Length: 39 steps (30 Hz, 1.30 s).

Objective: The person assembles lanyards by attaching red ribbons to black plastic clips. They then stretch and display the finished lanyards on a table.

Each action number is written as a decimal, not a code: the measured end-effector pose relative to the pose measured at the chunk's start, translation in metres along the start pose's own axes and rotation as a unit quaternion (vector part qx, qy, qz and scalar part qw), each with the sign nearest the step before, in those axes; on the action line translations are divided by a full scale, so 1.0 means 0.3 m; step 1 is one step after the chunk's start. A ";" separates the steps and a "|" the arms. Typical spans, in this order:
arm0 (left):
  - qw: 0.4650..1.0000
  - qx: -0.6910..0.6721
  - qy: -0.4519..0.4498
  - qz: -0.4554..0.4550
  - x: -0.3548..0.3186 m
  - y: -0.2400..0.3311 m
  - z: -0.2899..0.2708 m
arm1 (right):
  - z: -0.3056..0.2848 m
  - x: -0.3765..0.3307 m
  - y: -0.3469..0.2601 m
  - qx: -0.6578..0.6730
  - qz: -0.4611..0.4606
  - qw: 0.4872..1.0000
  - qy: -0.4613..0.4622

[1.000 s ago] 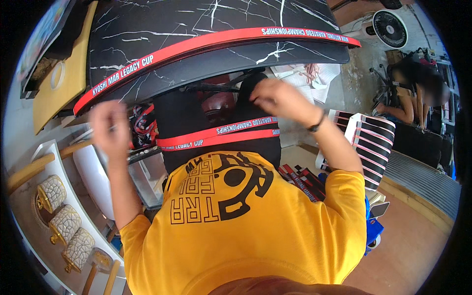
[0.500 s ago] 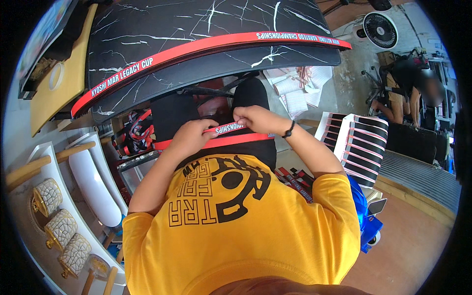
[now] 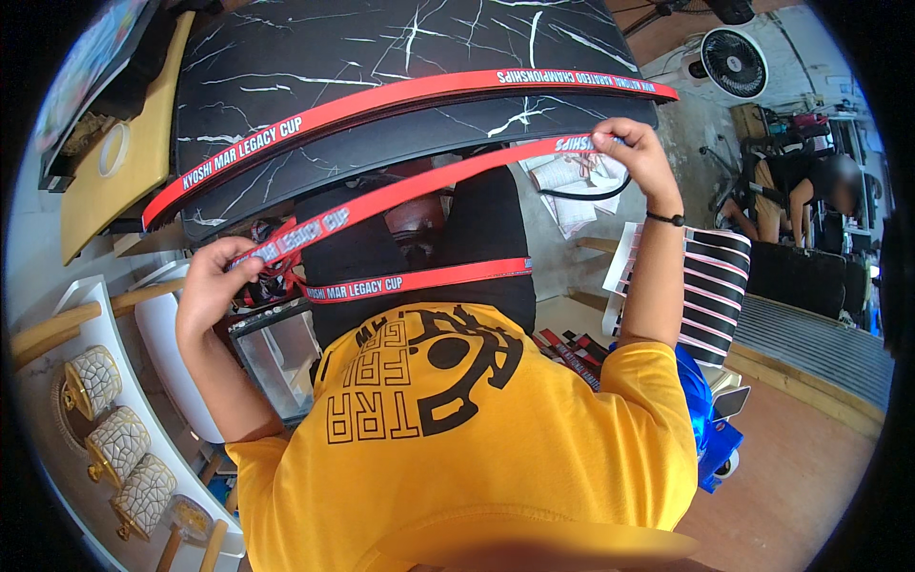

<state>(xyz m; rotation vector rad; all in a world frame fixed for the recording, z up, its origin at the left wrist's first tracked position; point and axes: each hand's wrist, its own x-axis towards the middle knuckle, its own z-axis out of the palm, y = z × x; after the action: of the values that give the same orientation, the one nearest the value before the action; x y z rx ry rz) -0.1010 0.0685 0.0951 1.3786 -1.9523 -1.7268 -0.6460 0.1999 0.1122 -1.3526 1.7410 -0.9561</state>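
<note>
A long red ribbon strap with white lettering (image 3: 419, 187) is stretched between my two hands, just short of the table edge. My left hand (image 3: 217, 276) pinches its left end, and my right hand (image 3: 637, 164) pinches it toward the right. Past the right fingers, the strap's dark underside loops down. Across my lap lies another red printed strap (image 3: 419, 280). A stack of the same red straps (image 3: 410, 95) spans the near part of the black marbled table (image 3: 381, 38), its right end reaching past the table's side.
White papers (image 3: 562, 186) lie beyond my right knee. At the right hangs a board with pink-edged black bands (image 3: 691, 286). A person (image 3: 796, 186) bends down farther right, near a fan (image 3: 734, 63). Patterned white-gold canisters (image 3: 119, 443) stand on a shelf at left.
My hands have moved from close together over my lap to wide apart and farther forward. The strap between them is now drawn out long. The strap on my lap shows more fully.
</note>
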 end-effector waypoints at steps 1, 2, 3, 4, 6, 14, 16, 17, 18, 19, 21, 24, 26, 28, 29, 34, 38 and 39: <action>1.000 0.011 0.016 0.009 -0.006 -0.012 -0.027 | -0.016 0.010 0.019 -0.005 0.019 0.999 0.029; 0.999 0.013 0.029 0.007 -0.014 -0.021 -0.053 | -0.047 0.009 0.030 0.008 0.025 0.999 0.022; 0.999 0.003 0.040 -0.004 -0.021 -0.029 -0.069 | -0.075 0.009 0.041 0.014 0.053 0.998 0.024; 0.998 0.005 0.058 0.003 -0.027 -0.037 -0.077 | -0.101 0.010 0.051 0.021 0.081 0.996 0.025; 0.996 -0.023 0.083 0.001 -0.040 -0.041 -0.094 | -0.132 0.013 0.073 -0.007 0.084 0.996 0.025; 0.991 0.033 0.126 -0.008 -0.027 -0.042 -0.089 | -0.155 0.029 0.107 -0.051 0.055 0.997 0.015; 0.992 0.018 0.125 0.001 -0.016 -0.043 -0.082 | -0.151 0.031 0.111 -0.033 0.069 0.997 0.021; 0.993 -0.018 0.120 -0.003 -0.017 -0.044 -0.079 | -0.150 0.035 0.113 -0.026 0.080 0.996 0.019; 0.993 -0.014 0.120 -0.008 -0.019 -0.043 -0.079 | -0.148 0.038 0.115 -0.008 0.060 0.998 0.004; 0.993 -0.011 0.118 -0.013 -0.018 -0.043 -0.078 | -0.149 0.038 0.115 -0.003 0.059 0.998 0.002; 0.993 -0.008 0.118 -0.018 -0.016 -0.043 -0.075 | -0.148 0.033 0.116 0.016 0.076 0.997 0.006; 0.992 -0.002 0.122 -0.020 -0.019 -0.046 -0.078 | -0.147 0.034 0.119 -0.006 0.067 0.998 0.006; 0.992 0.008 0.128 -0.018 -0.036 -0.048 -0.096 | -0.158 0.032 0.117 -0.043 0.057 0.997 0.001; 0.988 0.058 0.139 -0.016 -0.068 -0.043 -0.153 | -0.186 0.040 0.110 -0.095 0.034 0.995 -0.017; 0.986 0.079 0.145 -0.021 -0.090 -0.040 -0.185 | -0.208 0.044 0.103 -0.102 0.037 0.994 -0.023; 0.982 0.081 0.171 -0.020 -0.166 -0.017 -0.367 | -0.331 0.095 0.036 -0.121 0.006 0.993 -0.012; 0.962 -0.045 0.268 0.033 -0.102 -0.030 -0.457 | -0.341 0.196 -0.039 -0.130 -0.019 0.991 -0.004; 0.956 -0.077 0.282 0.033 -0.077 -0.040 -0.474 | -0.332 0.225 -0.062 -0.147 -0.022 0.989 -0.002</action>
<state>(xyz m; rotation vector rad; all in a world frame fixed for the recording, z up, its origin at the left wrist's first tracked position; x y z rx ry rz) 0.0129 -0.0100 0.1375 1.5157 -1.4973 -1.2352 -0.7379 0.1429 0.1682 -1.5808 1.9121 -0.7381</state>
